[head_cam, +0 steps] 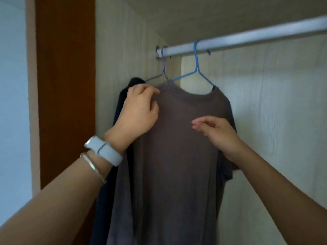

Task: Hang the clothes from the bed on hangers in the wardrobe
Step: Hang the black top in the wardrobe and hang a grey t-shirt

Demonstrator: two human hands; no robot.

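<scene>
A brown-grey T-shirt hangs on a blue wire hanger, hooked over the silver wardrobe rail. My left hand pinches the shirt's left shoulder near the collar. In front of the shirt's chest, my right hand has its fingers loosely curled and holds nothing that I can see. Behind the shirt on the left, a dark garment hangs on a purple-grey hanger at the rail's left end.
The wardrobe's pale side wall is close on the left, with a brown door panel beyond it. The pale back wall and bare rail extend to the right of the blue hanger.
</scene>
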